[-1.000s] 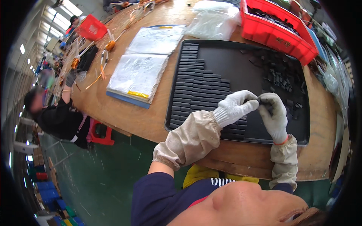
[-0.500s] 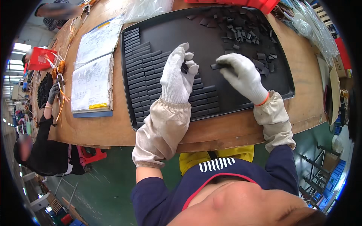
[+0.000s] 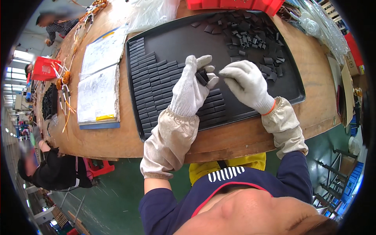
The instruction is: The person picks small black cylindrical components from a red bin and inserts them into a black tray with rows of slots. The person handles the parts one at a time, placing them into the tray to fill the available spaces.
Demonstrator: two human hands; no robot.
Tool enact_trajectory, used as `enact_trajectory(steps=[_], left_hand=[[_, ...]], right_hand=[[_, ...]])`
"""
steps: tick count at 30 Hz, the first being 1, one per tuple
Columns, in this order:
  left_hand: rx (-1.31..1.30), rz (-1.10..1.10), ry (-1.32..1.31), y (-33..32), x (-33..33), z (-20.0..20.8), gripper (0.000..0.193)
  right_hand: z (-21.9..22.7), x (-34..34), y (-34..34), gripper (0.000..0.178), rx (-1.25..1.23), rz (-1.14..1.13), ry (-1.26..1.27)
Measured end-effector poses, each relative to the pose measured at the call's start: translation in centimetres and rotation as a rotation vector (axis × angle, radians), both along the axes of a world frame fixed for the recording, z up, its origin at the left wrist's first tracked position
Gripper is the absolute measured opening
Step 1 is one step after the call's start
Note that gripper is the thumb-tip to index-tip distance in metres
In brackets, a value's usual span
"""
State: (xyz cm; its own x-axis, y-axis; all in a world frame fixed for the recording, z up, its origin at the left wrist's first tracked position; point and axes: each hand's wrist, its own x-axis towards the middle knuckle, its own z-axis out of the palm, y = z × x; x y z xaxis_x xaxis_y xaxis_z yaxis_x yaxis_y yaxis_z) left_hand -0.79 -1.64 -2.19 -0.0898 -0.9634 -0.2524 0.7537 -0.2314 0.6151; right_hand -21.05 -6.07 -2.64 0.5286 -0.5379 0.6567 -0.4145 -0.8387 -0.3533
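Left hand (image 3: 188, 87) clasps black tubing (image 3: 202, 77) above the tray (image 3: 176, 39), inside its near edge; best grip lightly. Right hand (image 3: 248, 83)'s hold is unclear.

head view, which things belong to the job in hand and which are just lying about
Part of the job:
gloved left hand, holding a black piece
gloved right hand
black tray
rows of black pieces
loose black pieces

Apparently just lying about:
open document folder
clear plastic bag
orange coils

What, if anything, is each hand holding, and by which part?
Left hand: a black piece, among curled fingers; gripped part unclear. Right hand: no piece visible; cannot tell.
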Motion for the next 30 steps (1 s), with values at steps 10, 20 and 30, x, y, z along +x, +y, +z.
enact_trajectory(steps=[10,20,30], left_hand=[[-0.148,-0.34,0.063,0.1,-0.9,-0.6,0.073],[-0.087,-0.477,-0.288,1.0,0.1,0.9,0.041],[-0.025,-0.351,-0.393,1.1,-0.4,1.2,0.04]], right_hand=[[0.1,0.4,1.3,0.057,-0.067,-0.012,0.002],[0.8,-1.0,0.9,0.019,0.369,0.07,-0.293],[1.0,-1.4,-0.1,0.026,0.401,0.178,-0.35]])
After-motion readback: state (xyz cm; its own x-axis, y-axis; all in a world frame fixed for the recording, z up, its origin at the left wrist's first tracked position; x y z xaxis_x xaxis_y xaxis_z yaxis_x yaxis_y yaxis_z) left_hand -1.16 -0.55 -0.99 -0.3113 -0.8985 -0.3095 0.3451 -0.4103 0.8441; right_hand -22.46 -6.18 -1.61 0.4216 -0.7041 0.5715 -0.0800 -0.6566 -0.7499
